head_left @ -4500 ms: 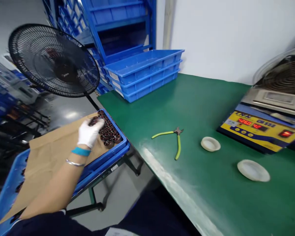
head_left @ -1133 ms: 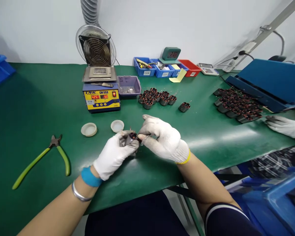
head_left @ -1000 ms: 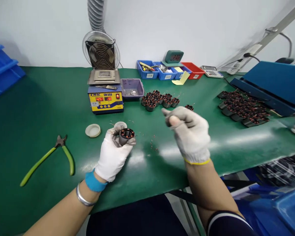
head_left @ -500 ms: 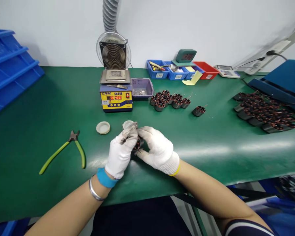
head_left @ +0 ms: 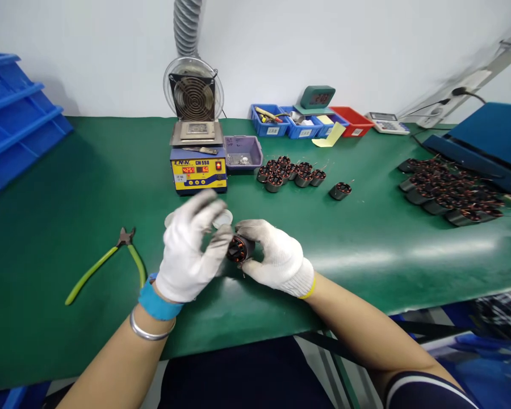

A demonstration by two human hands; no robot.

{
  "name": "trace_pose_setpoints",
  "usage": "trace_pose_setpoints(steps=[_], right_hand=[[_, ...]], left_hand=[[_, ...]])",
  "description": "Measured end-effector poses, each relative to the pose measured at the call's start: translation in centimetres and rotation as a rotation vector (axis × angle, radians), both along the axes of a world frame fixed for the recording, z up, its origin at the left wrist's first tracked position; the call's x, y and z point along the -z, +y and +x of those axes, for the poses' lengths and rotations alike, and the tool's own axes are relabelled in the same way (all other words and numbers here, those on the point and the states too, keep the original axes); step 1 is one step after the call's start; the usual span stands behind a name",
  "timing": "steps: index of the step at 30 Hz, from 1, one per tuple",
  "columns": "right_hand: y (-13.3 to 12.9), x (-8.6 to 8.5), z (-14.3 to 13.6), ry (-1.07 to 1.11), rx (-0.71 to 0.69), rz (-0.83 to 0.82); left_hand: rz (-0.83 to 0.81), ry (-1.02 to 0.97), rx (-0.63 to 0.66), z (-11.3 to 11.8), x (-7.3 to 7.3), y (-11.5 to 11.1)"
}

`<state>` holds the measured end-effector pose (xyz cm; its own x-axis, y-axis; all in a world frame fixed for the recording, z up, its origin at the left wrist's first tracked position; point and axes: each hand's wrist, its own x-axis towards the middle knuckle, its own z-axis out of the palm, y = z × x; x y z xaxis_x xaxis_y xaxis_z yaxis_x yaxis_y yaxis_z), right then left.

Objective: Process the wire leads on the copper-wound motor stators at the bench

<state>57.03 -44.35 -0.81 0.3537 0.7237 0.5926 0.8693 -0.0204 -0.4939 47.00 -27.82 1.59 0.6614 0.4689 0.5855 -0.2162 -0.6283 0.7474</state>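
My right hand [head_left: 275, 255], in a white knit glove, grips a dark motor stator [head_left: 239, 249] with copper windings; its open end faces left. Just left of it my left hand [head_left: 189, 247], also gloved, has its fingers apart and smeared by motion, and I see nothing held in them. A small white dish [head_left: 222, 219] sits behind the stator, and a second pale dish [head_left: 168, 219] is mostly covered by my left hand. Green-handled cutting pliers [head_left: 125, 238] lie on the mat to the left, the right handle's end partly hidden by my wrist.
A yellow and blue solder pot [head_left: 199, 173] stands at the back beside a purple tray [head_left: 242, 150]. Several stators [head_left: 275, 182] cluster right of it, one stator [head_left: 340, 191] apart, and many more [head_left: 451, 193] at far right. Blue bins [head_left: 21, 113] rise at left.
My left hand has come off the stator, moving left and opening, and now covers one dish and part of the pliers. My right hand keeps hold of the stator.
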Motion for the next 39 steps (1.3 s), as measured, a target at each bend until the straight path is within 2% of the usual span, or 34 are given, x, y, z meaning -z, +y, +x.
trace_pose_setpoints(steps=[2,4,8,10,13,15,18,20,22,24,26,28,31,33,35,37,39], right_hand=[[-0.2,-0.3,0.4,0.005,-0.012,0.054],[-0.4,-0.5,0.9,0.033,-0.010,0.096],[-0.7,-0.9,1.4,0.036,-0.005,0.128],[-0.7,-0.8,1.3,0.031,-0.002,0.131],[-0.6,-0.6,1.2,0.023,-0.019,0.141],[-0.6,-0.5,1.0,0.018,-0.037,0.140],[-0.6,-0.6,0.9,0.023,-0.056,0.124],[-0.6,-0.8,0.8,0.024,-0.054,0.113],[-0.6,-0.9,0.7,0.022,-0.043,0.094],[-0.6,-0.9,0.7,0.005,-0.045,0.080],[-0.6,-0.8,0.7,-0.031,-0.066,0.079],[-0.6,-0.8,0.8,-0.052,-0.088,0.067],[-0.6,-0.8,0.9,-0.025,-0.100,0.029],[-0.7,-0.8,1.0,0.015,-0.091,0.007],[-0.7,-0.8,1.2,0.050,-0.079,-0.004],[-0.7,-0.9,1.3,0.061,-0.069,-0.005],[-0.8,-0.9,1.4,0.058,-0.066,0.010]], left_hand=[[0.115,0.165,0.117,-0.4,-0.4,-0.2],[0.077,0.203,0.141,-0.8,-0.6,-0.3],[-0.254,-0.119,-0.060,-1.0,-0.6,-0.1],[-0.301,-0.097,-0.083,-0.7,-0.4,-0.3],[-0.323,0.151,0.054,-0.2,-0.2,-1.1],[-0.377,0.176,0.116,-0.1,-0.3,-1.6],[-0.637,-0.070,0.073,-0.4,-0.8,-1.2],[-0.770,-0.271,-0.024,-0.6,-1.1,-0.5],[-0.696,-0.267,-0.059,-0.7,-1.3,-0.1],[-0.482,-0.031,0.003,-0.7,-1.4,-0.3],[-0.350,0.171,0.071,-0.7,-1.5,-0.8],[-0.381,0.203,0.084,-0.8,-1.8,-1.0],[-0.666,-0.033,0.118,-1.0,-2.3,0.1],[-0.747,-0.177,0.082,-1.0,-2.4,1.0],[-0.606,-0.082,0.044,-0.9,-2.3,1.2],[-0.427,0.161,0.063,-0.8,-1.9,0.7],[-0.392,0.312,0.117,-0.8,-1.7,-0.1]])
